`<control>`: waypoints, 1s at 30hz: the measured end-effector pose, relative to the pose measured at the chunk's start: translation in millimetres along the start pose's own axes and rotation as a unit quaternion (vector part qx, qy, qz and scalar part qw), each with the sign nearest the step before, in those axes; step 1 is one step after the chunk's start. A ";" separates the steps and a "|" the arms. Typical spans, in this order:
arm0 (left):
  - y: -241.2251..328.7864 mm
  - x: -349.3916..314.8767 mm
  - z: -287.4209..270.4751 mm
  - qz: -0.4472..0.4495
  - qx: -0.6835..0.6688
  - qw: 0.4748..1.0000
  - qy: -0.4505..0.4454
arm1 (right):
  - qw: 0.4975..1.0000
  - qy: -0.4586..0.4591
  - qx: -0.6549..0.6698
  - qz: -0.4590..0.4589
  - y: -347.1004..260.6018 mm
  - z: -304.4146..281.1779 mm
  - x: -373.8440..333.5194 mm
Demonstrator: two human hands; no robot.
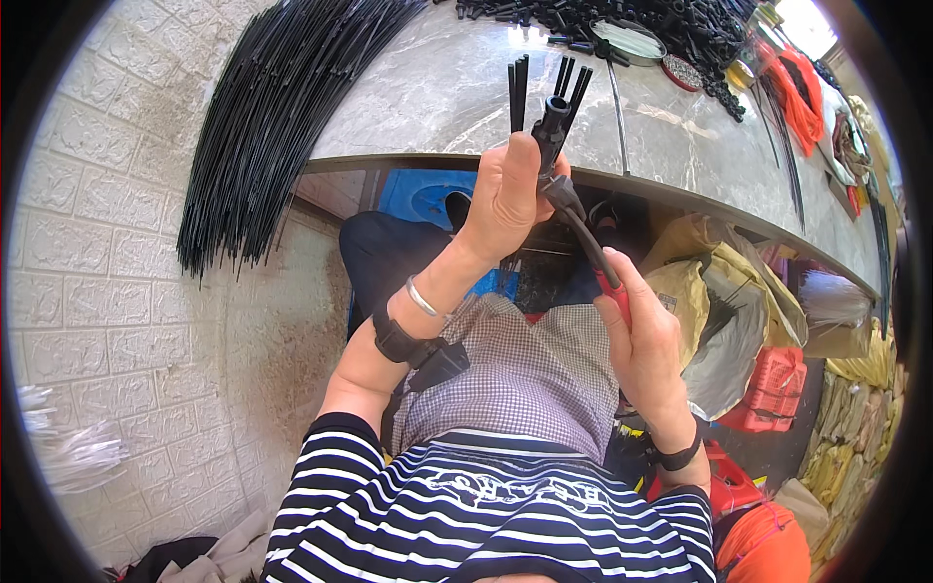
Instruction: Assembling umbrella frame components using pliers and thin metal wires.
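My left hand (505, 199) is closed around a black tubular piece (552, 124) with a round open end, thumb along its side. Several thin black rods (520, 83) stick up on both sides of that tube, just past the table's near edge. In my right hand (643, 330) is a red-handled tool (591, 243) with a dark shaft, its fingers wrapped round the grip. The tool's dark head meets the lower part of the tubular piece by my left fingers; whether it is a hammer or pliers, I cannot tell.
A thick bundle of long black rods (262, 136) overhangs the grey marbled table (418, 107) at left. Black tubular parts (680, 29) are heaped at the back, near a round dish (629, 43). Sacks (724, 321) and a red basket (773, 389) stand at right.
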State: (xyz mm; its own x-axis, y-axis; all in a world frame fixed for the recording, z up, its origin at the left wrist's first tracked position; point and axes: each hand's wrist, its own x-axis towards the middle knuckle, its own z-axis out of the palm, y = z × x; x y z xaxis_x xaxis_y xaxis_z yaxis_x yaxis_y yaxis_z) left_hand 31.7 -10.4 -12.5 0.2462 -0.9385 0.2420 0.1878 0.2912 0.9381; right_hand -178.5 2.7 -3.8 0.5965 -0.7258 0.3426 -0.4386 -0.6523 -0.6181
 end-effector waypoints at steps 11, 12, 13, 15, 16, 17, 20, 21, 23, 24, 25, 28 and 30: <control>-2.9 -2.2 1.7 0.002 -0.012 1.000 -0.003 | 1.000 -0.006 0.021 -0.006 6.3 -1.7 0.8; -2.5 -2.6 1.1 0.013 -0.002 1.000 -0.011 | 1.000 -0.005 0.022 -0.005 7.2 -2.7 1.2; -2.5 -2.8 0.9 0.023 0.007 1.000 -0.020 | 0.999 -0.020 0.026 0.006 8.3 -4.1 1.7; -4.5 -3.8 1.3 0.023 0.008 1.000 -0.019 | 0.999 -0.034 0.030 0.018 10.0 -4.6 1.6; -5.6 -3.9 1.4 0.023 0.009 1.000 -0.017 | 0.999 -0.039 0.029 0.018 11.1 -3.8 1.3; -6.6 -3.3 1.3 0.023 0.010 1.000 -0.018 | 0.998 -0.044 0.029 0.019 11.8 -3.3 1.5; -7.1 -0.3 1.9 0.023 0.006 1.000 -0.013 | 0.989 -0.097 0.089 0.070 10.3 -5.3 -0.2; -6.4 1.2 2.9 0.015 -0.005 1.000 0.005 | 0.989 -0.095 0.088 0.070 8.5 -9.2 2.1; -7.2 7.8 -0.1 -0.017 0.033 0.998 0.060 | 0.910 -0.237 0.264 0.214 1.7 -22.8 10.2; -8.9 10.8 -6.0 -0.007 -0.012 0.999 0.050 | 0.875 -0.215 0.353 0.252 -2.1 -25.9 13.3; -12.9 17.8 -12.0 0.004 -0.061 0.998 0.035 | 0.881 -0.204 0.349 0.247 4.3 -25.7 17.1; -16.4 22.0 -21.5 -0.021 -0.124 0.991 0.037 | 0.935 -0.153 0.250 0.199 33.6 -28.8 36.1; -14.3 23.9 -23.9 -0.030 -0.149 0.988 0.020 | 0.998 -0.046 -0.001 0.040 58.2 -23.6 64.7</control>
State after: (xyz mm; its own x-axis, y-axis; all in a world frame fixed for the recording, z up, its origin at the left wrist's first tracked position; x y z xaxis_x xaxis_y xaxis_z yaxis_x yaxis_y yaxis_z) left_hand 57.6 -32.6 -26.1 0.2626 -0.9495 0.1717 0.4733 0.2818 0.8346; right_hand -181.4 -87.3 -0.9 0.6193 -0.7519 0.2260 -0.4881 -0.5942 -0.6393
